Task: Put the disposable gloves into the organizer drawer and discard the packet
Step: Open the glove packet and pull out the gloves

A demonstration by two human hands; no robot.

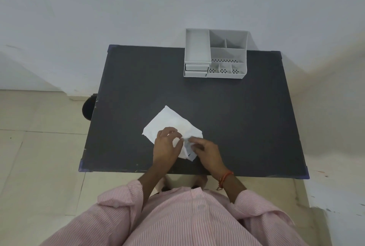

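A white paper packet [169,122] lies flat near the front of the black table [237,117]. My left hand [166,145] rests on its near edge with fingers pinching the paper. My right hand [207,151] pinches the same near corner, where a white flap [187,151] is lifted between both hands. Gloves cannot be made out apart from the packet. The grey organizer [216,53] stands at the table's far edge, with small drawers [196,69] at its lower left front that look closed or nearly closed.
The organizer has an open tray on top and several small compartments on its right side. A black round object [87,107] sits on the floor by the table's left edge. Beige floor tiles surround the table, and a pale wall rises behind it.
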